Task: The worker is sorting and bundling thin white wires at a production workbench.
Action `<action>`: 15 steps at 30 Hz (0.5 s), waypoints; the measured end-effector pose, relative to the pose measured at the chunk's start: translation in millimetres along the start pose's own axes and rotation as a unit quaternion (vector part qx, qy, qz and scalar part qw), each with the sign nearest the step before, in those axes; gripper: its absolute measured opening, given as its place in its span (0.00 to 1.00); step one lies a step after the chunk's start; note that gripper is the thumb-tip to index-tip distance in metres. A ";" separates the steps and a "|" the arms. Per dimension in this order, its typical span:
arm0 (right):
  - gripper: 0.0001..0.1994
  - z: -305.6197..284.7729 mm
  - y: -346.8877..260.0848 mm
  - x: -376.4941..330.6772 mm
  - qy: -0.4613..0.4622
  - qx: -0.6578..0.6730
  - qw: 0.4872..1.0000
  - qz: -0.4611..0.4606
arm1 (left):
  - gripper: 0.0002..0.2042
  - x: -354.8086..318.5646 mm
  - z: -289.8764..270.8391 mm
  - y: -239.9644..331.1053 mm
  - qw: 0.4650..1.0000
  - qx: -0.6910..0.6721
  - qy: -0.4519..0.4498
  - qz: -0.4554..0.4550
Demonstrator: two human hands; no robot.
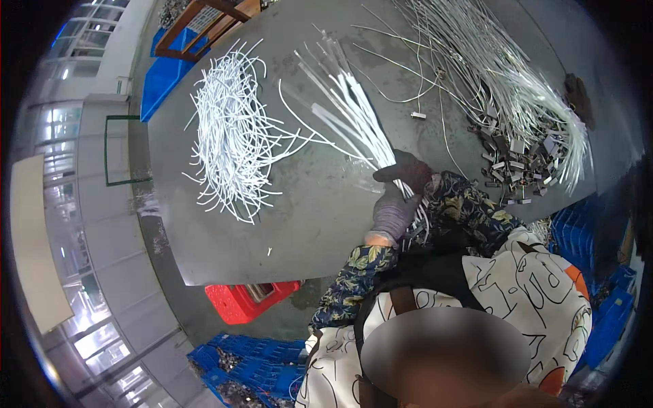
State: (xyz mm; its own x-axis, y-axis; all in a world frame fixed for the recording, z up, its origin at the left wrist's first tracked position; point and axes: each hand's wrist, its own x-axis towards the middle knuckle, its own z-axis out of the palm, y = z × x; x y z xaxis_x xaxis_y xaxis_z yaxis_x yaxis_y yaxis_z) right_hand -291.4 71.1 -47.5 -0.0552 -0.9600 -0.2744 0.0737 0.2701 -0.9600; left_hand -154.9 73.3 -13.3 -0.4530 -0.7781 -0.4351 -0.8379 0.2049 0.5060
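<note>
A bundle of thin white cords (364,115) runs away from me over the grey table, with clear or silvery strips at its far end. My right hand (411,171), in a dark glove, is wrapped round the bundle near its close end. Just below it, my left hand (393,212), in a grey glove, is closed about the same end; its fingers are partly hidden. Short white ends stick out beneath the hands. One loose cord (306,122) curves off to the left of the bundle. Further left lies a big pile of white cords (235,136).
Long silvery wires (490,68) sprawl at the far right, beside a heap of small metal blocks (520,166). One wire ends in a small block (418,115). A red stool (248,302) stands at the near table edge. Blue crates (255,364) sit below; a wooden frame (204,30) stands far left.
</note>
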 end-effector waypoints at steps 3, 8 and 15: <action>0.14 -17.2 25.9 0.8 -0.068 -0.231 0.917 -0.319 | 0.23 -15.0 -11.5 12.6 0.995 -0.016 -0.045 0.090; 0.12 -18.0 21.2 -31.8 -0.041 -0.234 0.932 -0.275 | 0.11 -44.4 -56.1 9.5 0.937 -0.349 0.016 0.013; 0.27 65.0 -81.7 -80.6 -0.085 -0.014 0.994 -0.061 | 0.32 -14.4 -102.6 -41.3 0.893 -0.263 0.312 0.190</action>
State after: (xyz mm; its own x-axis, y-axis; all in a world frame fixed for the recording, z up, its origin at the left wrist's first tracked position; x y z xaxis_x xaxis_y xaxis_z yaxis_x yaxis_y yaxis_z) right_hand -228.3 121.7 56.6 0.1065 -0.9836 -0.1454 0.0479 0.1512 -0.9873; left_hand -82.5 15.2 48.5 -0.2796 -0.9243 0.2597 -0.3263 0.3458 0.8797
